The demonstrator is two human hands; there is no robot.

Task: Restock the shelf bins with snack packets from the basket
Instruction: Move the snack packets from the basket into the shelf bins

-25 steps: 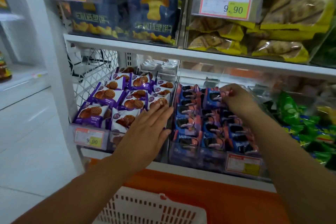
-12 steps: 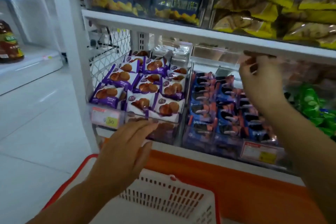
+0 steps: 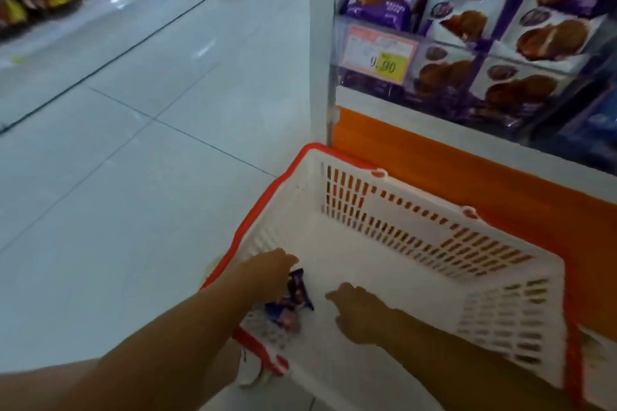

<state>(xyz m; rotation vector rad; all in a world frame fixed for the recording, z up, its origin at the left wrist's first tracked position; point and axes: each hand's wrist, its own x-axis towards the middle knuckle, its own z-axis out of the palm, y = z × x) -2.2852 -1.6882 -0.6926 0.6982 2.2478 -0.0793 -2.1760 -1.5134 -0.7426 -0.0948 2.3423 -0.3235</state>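
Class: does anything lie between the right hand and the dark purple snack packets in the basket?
Nothing visible: only bare floor of the white plastic basket separates the right hand from the dark purple snack packets; the left hand is beside them.

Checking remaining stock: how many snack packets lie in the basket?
2: a dark packet at the left hand, a blue packet close beside it. Blurred; others may hide under that hand.
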